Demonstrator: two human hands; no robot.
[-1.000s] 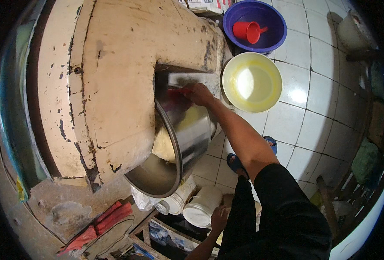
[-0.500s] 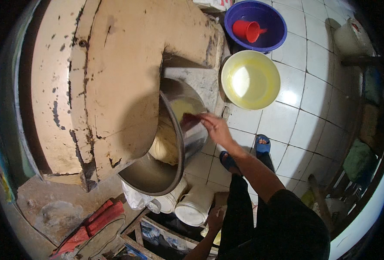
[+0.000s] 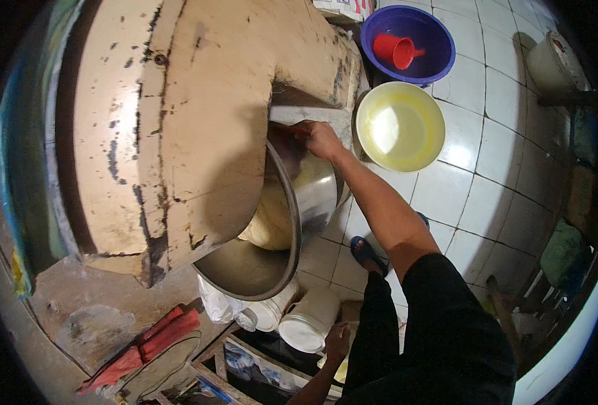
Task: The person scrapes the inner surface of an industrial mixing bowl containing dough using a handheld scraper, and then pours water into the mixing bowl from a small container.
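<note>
While right hand (image 3: pixel 322 138) reaches in, dough (image 3: pixel 272 219) lies below.

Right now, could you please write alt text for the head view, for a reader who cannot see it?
A person's right hand reaches over the rim of a steel mixing bowl holding pale dough, under a worn cream mixer housing. Their left hand hangs low beside a white plastic jar. On the tiled floor sit a yellow basin and a blue basin with a red cup.
</note>
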